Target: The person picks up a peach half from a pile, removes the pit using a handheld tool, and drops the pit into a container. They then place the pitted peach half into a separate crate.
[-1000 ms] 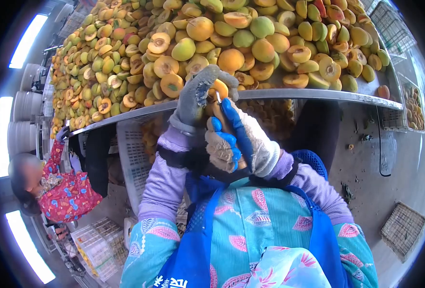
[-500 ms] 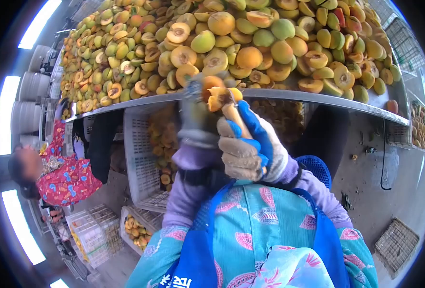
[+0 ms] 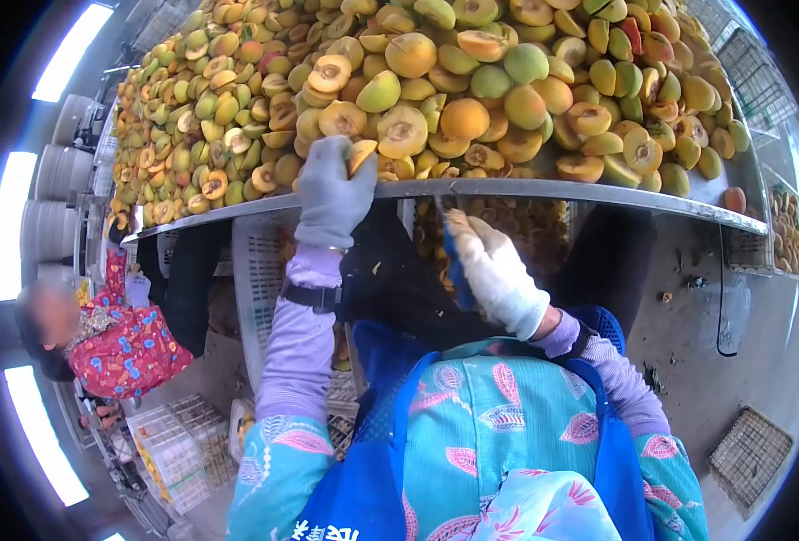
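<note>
My left hand [image 3: 335, 191], in a grey glove, is at the table's front edge with its fingers closed around a peach half [image 3: 361, 156]. My right hand [image 3: 499, 275], in a white glove with a blue palm, is lower and to the right, just off the edge. It grips a wooden-handled knife [image 3: 455, 219], whose narrow metal end points up towards the rim and is blurred. Beyond both hands, a heap of halved and whole peaches [image 3: 402, 132] covers the metal table [image 3: 544, 187]; some cut faces still show stones.
Below the table edge stand a white crate [image 3: 257, 270] and another holding fruit pieces [image 3: 539, 225]. A co-worker in a red patterned top [image 3: 129, 347] is at the left. Stacked crates [image 3: 179, 451] stand at lower left; a flat crate [image 3: 749, 458] lies on the floor at right.
My hands have come apart. The left has moved up to the heap and now grips a peach half there; the right, with the knife, has shifted right, away from the fruit it was working in.
</note>
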{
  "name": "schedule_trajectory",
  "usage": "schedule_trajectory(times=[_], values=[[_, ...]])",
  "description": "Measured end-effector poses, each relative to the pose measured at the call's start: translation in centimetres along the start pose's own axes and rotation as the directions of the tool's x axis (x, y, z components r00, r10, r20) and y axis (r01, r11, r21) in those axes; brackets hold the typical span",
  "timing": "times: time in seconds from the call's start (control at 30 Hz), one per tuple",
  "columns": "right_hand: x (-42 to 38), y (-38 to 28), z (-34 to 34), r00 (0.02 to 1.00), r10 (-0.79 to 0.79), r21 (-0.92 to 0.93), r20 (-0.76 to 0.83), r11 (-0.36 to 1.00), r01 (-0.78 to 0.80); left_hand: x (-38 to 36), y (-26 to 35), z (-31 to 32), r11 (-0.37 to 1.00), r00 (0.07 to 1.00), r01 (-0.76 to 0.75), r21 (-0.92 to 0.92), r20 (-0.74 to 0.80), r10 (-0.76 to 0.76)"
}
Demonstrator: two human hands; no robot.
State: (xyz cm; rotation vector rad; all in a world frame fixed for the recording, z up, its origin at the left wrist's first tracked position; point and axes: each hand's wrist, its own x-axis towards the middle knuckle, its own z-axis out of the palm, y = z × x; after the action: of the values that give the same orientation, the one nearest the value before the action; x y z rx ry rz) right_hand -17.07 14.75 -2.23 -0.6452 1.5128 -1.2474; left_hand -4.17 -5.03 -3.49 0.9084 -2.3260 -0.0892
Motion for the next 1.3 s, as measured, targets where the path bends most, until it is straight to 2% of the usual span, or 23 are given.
schedule_trajectory(times=[0.03, 0.07, 0.1, 0.13, 0.2, 0.23, 0.33, 0.57, 0.63, 0.67, 0.73, 0.77, 0.8, 0.87, 0.9, 0.93, 1.0, 1.07, 1.1, 1.13, 1.2, 1.23, 1.3], values=[[-0.5, -1.1, 0.3, 0.998, -0.002, -0.014, 0.058, 1.000, 0.003, -0.2, 0.7, -0.7, 0.917, 0.966, 0.254, -0.309, 0.042, -0.253], [-1.3, -3.4, 0.6, 0.981, -0.183, -0.116, 0.063, 0.975, 0.189, -0.5, 1.9, -1.6, 0.676, 0.866, 0.473, -0.565, 0.158, -0.474], [-0.7, -3.5, 1.1, 0.969, -0.228, -0.193, 0.098, 0.951, 0.243, -0.8, 3.6, -2.5, 0.565, 0.896, 0.399, -0.723, 0.178, -0.406], [0.2, -3.5, 1.5, 0.951, -0.280, -0.268, 0.134, 0.913, 0.307, -1.3, 4.1, -2.3, 0.564, 0.898, 0.393, -0.726, 0.171, -0.406], [1.3, -3.1, 2.2, 0.960, -0.253, -0.293, 0.123, 0.915, 0.279, -2.1, 5.5, -2.2, 0.665, 0.974, 0.227, -0.712, 0.183, -0.137], [1.4, -2.9, 2.3, 0.970, -0.215, -0.315, 0.111, 0.918, 0.239, -2.3, 7.4, -2.4, -0.028, 0.806, 0.502, -0.865, 0.479, -0.349], [0.7, -2.8, 1.7, 0.983, -0.147, -0.287, 0.109, 0.942, 0.173, -2.4, 8.3, -1.5, -0.246, 0.746, 0.511, -0.824, 0.567, -0.349], [0.5, -1.4, 1.5, 0.959, -0.275, -0.180, 0.069, 0.942, 0.283, -0.9, 9.5, -1.9, 0.118, 0.799, 0.545, -0.830, 0.471, -0.375], [-0.1, -1.9, 1.7, 0.997, -0.016, -0.040, 0.077, 0.999, 0.019, -0.7, 9.9, -2.1, 0.108, 0.810, 0.552, -0.827, 0.500, -0.306], [-0.2, -2.0, 1.2, 0.997, -0.018, -0.042, 0.079, 0.999, 0.022, -0.7, 9.9, -1.9, 0.108, 0.811, 0.549, -0.829, 0.498, -0.307], [-0.3, -1.9, 0.1, 0.839, 0.142, 0.323, 0.526, 0.879, -0.351, -1.1, 9.5, -1.3, 0.065, 0.808, 0.556, -0.829, 0.520, -0.278], [0.7, 0.3, 1.2, 0.649, -0.135, 0.654, 0.748, 0.310, -0.690, -1.6, 8.7, -1.3, 0.017, 0.820, 0.552, -0.834, 0.538, -0.195], [0.7, 0.5, 1.4, 0.642, -0.137, 0.650, 0.754, 0.299, -0.699, -2.1, 8.5, -1.1, -0.188, 0.731, 0.607, -0.772, 0.635, -0.250], [0.9, 0.6, 1.6, 0.405, -0.404, 0.463, 0.820, 0.053, -0.885, -2.9, 8.6, -2.1, -0.450, 0.608, 0.514, -0.730, 0.680, -0.410], [0.5, 0.2, 1.4, 0.391, -0.406, 0.449, 0.826, 0.055, -0.892, -3.9, 8.2, -2.7, 0.303, 0.808, 0.484, -0.821, 0.286, -0.515], [-0.1, -0.5, 0.8, 0.412, -0.428, 0.478, 0.804, 0.054, -0.877, -4.8, 7.2, -3.7, 0.887, 0.958, 0.229, -0.401, -0.067, -0.278], [-0.1, -0.3, -1.4, 0.508, -0.375, 0.554, 0.776, 0.018, -0.832, -4.5, 3.3, -7.9, 0.887, 0.865, 0.462, 0.025, 0.211, -0.456], [1.0, 2.8, -3.5, 0.664, -0.234, 0.698, 0.710, 0.105, -0.709, -4.0, -1.5, -7.2, 0.862, 0.880, 0.465, 0.199, -0.004, -0.474], [0.9, 3.3, -4.1, 0.736, -0.016, 0.731, 0.677, 0.134, -0.669, -1.6, -0.3, -6.8, 0.924, 0.938, 0.346, 0.163, -0.078, -0.338], [0.8, 3.3, -4.0, 0.740, -0.010, 0.734, 0.673, 0.135, -0.666, 1.5, 0.8, -5.8, 0.968, 0.969, 0.213, 0.135, -0.156, -0.192], [0.6, 2.4, -3.3, 0.751, 0.139, 0.648, 0.646, 0.421, -0.635, 5.0, -0.6, -1.4, 0.932, 0.992, 0.124, 0.341, -0.050, -0.113], [-0.6, -0.2, -2.9, 0.826, 0.208, 0.617, 0.524, 0.576, -0.536, 5.1, -0.9, -0.5, 0.936, 0.993, 0.117, 0.333, -0.057, -0.104], [-0.6, -1.7, -2.6, 0.928, 0.138, 0.515, 0.346, 0.799, -0.310, 6.2, -0.5, 0.6, 0.917, 0.995, -0.061, 0.395, 0.102, 0.022]])
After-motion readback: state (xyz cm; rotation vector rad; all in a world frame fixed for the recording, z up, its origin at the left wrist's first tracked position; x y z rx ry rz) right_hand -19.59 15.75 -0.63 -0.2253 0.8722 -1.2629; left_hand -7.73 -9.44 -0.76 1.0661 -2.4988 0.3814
